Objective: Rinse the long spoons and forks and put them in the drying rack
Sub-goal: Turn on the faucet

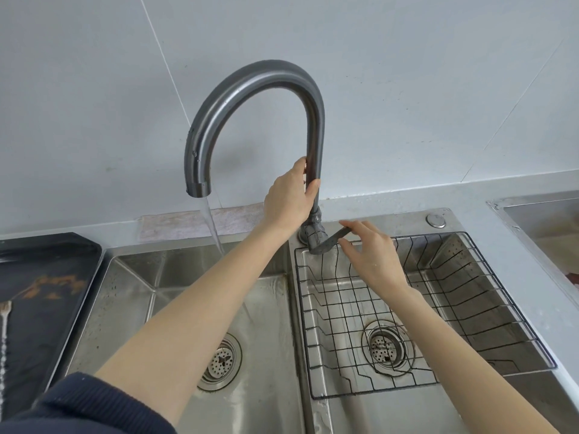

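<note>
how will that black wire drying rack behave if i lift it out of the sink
The black wire drying rack probably lifts light, being open thin wire. It likely stays stiff, since its grid looks welded. Wet from the steel sink, it may be a little slippery.

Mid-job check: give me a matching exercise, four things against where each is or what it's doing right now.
Things:
1 left hand
2 right hand
3 drying rack
4 fork

States:
A on the dark tray at far left
B sits in the right basin, nothing in it
C grips the faucet neck
D pinches the faucet lever

Pairs: 1-C, 2-D, 3-B, 4-A
</note>
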Tool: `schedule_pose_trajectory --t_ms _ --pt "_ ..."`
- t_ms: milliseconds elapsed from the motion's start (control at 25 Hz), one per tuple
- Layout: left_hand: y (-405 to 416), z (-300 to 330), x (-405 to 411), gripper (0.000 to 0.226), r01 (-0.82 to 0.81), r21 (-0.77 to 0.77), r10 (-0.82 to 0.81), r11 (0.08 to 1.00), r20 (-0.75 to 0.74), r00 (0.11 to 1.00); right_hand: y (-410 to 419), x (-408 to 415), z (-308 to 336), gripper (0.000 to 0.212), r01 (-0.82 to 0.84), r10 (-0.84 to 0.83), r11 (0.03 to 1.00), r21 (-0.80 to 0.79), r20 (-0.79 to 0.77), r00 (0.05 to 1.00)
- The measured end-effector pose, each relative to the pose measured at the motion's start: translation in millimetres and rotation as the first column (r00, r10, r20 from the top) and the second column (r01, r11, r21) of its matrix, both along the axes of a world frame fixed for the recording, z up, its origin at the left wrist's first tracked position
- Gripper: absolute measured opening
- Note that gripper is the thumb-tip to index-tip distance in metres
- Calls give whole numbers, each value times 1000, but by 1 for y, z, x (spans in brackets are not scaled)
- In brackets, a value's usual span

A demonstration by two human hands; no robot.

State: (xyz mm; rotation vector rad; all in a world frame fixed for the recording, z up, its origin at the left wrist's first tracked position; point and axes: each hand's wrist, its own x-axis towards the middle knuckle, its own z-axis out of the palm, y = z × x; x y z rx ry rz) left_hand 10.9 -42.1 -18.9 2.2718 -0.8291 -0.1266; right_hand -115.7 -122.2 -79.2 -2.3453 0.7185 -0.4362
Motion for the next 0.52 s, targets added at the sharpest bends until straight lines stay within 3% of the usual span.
schedule_pose_trajectory --t_ms 240,520 --pt "44 2 -38 59 96 292 -152 952 176 973 17 -18 9 66 -121 85 982 -147 -228 970" --pt "112 -12 -72 65 140 447 -240 884 177 954 60 -49 22 74 -178 103 966 -185 -357 929"
